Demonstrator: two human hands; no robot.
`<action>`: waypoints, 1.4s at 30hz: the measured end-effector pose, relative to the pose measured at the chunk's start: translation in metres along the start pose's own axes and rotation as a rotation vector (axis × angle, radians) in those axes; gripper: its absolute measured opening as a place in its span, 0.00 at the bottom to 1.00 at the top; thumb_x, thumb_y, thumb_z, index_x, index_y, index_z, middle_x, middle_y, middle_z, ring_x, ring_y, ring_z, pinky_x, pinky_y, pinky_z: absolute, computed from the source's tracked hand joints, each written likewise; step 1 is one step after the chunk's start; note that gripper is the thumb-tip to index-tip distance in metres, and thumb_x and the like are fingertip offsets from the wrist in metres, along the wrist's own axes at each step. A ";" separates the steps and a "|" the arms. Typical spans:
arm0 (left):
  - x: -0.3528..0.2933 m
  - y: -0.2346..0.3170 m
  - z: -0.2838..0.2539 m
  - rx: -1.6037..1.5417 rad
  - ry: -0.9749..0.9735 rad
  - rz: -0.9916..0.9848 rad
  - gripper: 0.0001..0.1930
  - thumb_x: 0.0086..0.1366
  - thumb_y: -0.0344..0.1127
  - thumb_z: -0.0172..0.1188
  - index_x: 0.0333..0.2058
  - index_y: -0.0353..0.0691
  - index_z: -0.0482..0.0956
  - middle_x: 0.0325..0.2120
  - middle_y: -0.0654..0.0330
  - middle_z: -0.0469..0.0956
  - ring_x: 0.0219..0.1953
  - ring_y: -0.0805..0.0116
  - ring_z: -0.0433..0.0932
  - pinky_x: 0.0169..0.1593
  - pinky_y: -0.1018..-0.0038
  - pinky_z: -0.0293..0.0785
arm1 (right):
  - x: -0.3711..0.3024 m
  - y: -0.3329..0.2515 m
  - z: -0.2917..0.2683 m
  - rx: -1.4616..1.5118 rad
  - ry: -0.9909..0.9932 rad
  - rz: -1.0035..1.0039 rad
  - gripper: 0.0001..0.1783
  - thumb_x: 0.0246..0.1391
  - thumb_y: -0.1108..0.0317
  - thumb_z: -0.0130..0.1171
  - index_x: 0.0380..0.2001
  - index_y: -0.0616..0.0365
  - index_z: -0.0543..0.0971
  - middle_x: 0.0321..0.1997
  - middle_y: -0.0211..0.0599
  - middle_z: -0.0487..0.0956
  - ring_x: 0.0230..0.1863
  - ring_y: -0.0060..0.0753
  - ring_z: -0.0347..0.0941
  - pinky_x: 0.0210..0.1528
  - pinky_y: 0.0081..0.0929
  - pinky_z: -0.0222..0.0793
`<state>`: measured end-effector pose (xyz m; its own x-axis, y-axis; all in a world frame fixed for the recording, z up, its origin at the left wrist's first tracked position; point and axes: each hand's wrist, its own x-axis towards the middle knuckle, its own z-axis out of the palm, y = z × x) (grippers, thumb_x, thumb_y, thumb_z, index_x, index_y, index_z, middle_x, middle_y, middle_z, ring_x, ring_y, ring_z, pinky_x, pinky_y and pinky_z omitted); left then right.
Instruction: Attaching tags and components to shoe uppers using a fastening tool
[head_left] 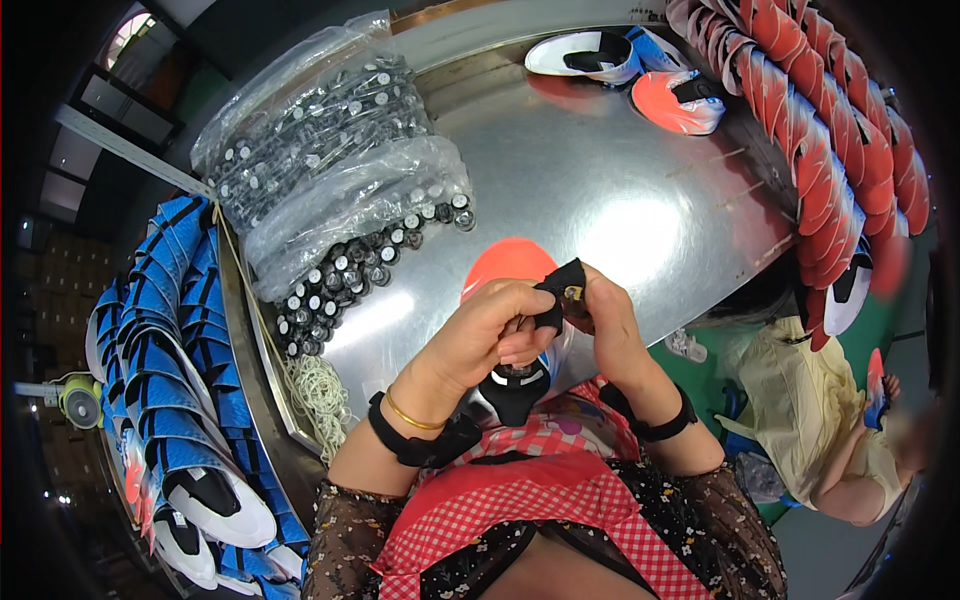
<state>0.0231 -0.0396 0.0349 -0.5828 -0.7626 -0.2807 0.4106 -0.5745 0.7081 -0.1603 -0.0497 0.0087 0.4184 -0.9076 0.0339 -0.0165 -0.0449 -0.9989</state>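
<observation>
Above the front edge of the metal table, my left hand (492, 318) pinches a black fabric-like piece (553, 284). Beside it my right hand (612, 322) grips the other side of that piece, its fingertips partly hidden. A small yellowish part shows on the piece between the hands. Underneath lies a curved piece with a rounded orange end (511, 262), mostly covered by my hands. Nearer my body sits a black part with a pale stripe (515, 388); whether it is joined to the curved piece I cannot tell.
Clear plastic bags (330, 150) lie beside several round black parts (350, 270) at the left. Off the left edge hang stacks of blue pieces (175, 400); stacks of orange-red pieces (800, 130) stand right. Cord (318, 395) lies near left. Another person's arm (850, 470) is at right.
</observation>
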 end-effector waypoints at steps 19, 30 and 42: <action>-0.025 -0.042 -0.021 1.457 0.363 0.475 0.15 0.50 0.38 0.66 0.34 0.37 0.77 0.34 0.52 0.75 0.42 0.49 0.72 0.46 0.61 0.66 | -0.003 0.011 0.014 0.263 0.080 0.258 0.10 0.50 0.70 0.63 0.37 0.60 0.78 0.32 0.26 0.79 0.34 0.14 0.72 0.37 0.18 0.70; 0.013 -0.038 -0.048 0.272 0.499 0.348 0.05 0.62 0.30 0.57 0.31 0.39 0.69 0.19 0.65 0.71 0.21 0.79 0.66 0.28 0.83 0.62 | -0.029 -0.007 0.028 -0.223 -0.125 0.042 0.16 0.49 0.58 0.64 0.30 0.61 0.77 0.19 0.36 0.75 0.20 0.21 0.68 0.25 0.24 0.64; 0.008 -0.019 -0.012 0.056 0.432 0.273 0.05 0.61 0.30 0.58 0.36 0.40 0.74 0.32 0.65 0.77 0.33 0.76 0.75 0.40 0.79 0.71 | -0.010 -0.008 0.037 -0.215 -0.240 0.257 0.15 0.53 0.59 0.62 0.34 0.61 0.75 0.24 0.30 0.76 0.27 0.19 0.69 0.30 0.22 0.67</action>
<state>0.0186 -0.0387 0.0116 -0.1116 -0.9427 -0.3145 0.4619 -0.3294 0.8235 -0.1308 -0.0248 0.0149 0.5751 -0.7789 -0.2501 -0.3269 0.0614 -0.9431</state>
